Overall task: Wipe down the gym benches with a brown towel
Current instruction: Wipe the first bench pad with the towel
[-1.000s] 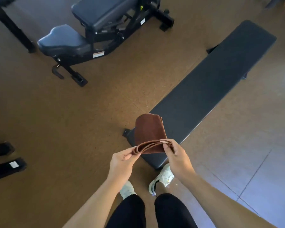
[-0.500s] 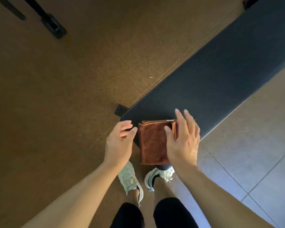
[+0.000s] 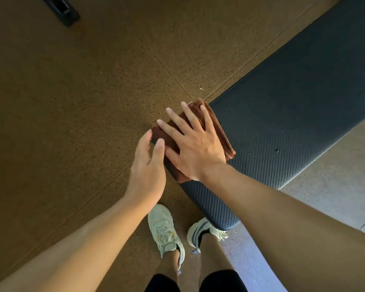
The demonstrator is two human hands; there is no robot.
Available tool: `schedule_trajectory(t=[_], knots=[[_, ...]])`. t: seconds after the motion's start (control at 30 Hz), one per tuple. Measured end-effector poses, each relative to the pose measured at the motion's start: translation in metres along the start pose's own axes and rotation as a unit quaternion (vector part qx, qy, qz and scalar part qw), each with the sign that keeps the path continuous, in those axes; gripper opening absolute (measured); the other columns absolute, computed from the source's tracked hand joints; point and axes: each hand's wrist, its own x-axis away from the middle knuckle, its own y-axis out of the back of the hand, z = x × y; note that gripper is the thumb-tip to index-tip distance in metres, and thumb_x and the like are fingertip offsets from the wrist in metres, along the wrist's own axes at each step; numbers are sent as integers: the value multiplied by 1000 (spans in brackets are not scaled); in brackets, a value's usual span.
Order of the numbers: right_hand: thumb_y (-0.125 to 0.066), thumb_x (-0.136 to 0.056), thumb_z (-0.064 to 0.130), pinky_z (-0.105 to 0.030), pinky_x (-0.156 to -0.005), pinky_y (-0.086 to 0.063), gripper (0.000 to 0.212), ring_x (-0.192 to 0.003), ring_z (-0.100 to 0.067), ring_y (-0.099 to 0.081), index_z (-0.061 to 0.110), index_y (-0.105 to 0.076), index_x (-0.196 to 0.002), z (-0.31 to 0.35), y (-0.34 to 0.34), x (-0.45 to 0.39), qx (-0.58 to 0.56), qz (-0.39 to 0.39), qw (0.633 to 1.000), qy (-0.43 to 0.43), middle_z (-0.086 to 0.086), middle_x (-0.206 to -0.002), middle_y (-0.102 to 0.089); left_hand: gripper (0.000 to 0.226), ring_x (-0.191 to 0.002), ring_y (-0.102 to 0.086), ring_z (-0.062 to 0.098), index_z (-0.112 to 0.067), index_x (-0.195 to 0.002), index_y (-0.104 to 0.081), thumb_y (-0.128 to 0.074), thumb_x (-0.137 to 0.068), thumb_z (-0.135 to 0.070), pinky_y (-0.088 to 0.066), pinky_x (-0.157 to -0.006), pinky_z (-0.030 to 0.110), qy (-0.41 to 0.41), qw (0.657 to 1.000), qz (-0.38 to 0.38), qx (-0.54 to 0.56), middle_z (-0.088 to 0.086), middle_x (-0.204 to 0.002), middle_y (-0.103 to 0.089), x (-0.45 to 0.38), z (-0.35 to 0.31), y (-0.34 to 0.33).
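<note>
A folded brown towel [image 3: 218, 128] lies on the near left corner of a flat black gym bench [image 3: 293, 106] that runs diagonally toward the upper right. My right hand [image 3: 195, 144] lies flat on the towel with fingers spread, pressing it onto the pad and covering most of it. My left hand [image 3: 149, 167] hovers beside the bench's left edge, fingers loosely curled, thumb and fingertips near the towel's left corner; it holds nothing. A few small droplets dot the bench pad to the right of the towel.
Brown speckled rubber flooring [image 3: 82, 102] spreads to the left; grey tile floor [image 3: 335, 182] lies right of the bench. A black foot of another bench [image 3: 61, 10] shows at the top left. My white sneakers [image 3: 164, 228] stand at the bench's near end.
The towel went from held in the air by both hands to lying on the bench. My right hand has slid it to the pad's left edge. My left hand let go.
</note>
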Motion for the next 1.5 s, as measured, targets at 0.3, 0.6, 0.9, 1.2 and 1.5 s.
schedule_trajectory(t=[0.3,0.6,0.9,1.2,1.5], knots=[[-38,-101,59,-53,-128,-6,68,-160,-24,-5,39,-20,-163,-14,-43,167,12,23,997,-75,4,-169,-26,61,-158,18,21,-40,-163,-3,-10,-106,-61,8,-125,54,100,978,89,-158,-8,-173,7,-37,-37,-56],[-18,-108,58,-54,-129,10,62,-162,-23,12,40,-10,-166,-94,30,-27,-4,-3,993,-122,7,-176,-6,66,-154,30,27,-40,-162,5,-24,-106,-59,6,-124,57,121,957,21,-263,-6,-168,28,-44,-24,-83],[-41,-97,56,-52,-127,-5,79,-163,-24,8,37,-8,-167,-104,-22,139,30,19,997,-67,-1,-172,-22,111,-151,35,32,-37,-157,23,-47,-85,-83,2,-123,58,139,939,69,-307,-3,-162,40,-46,-26,-78],[-31,-104,53,-53,-129,4,67,-163,-25,2,35,-15,-167,-135,25,-11,8,17,994,104,3,-176,-11,115,-151,35,23,-42,-158,16,-53,-77,-85,3,-124,56,128,945,-9,-300,-9,-163,37,-40,-18,-87],[-56,-93,50,-55,-130,-7,76,-163,-26,-6,35,-32,-164,-179,-3,146,67,61,969,230,3,-174,-20,111,-150,37,23,-41,-159,16,-53,-82,-82,5,-124,55,124,947,-14,-297,-9,-162,39,-37,-18,-87]])
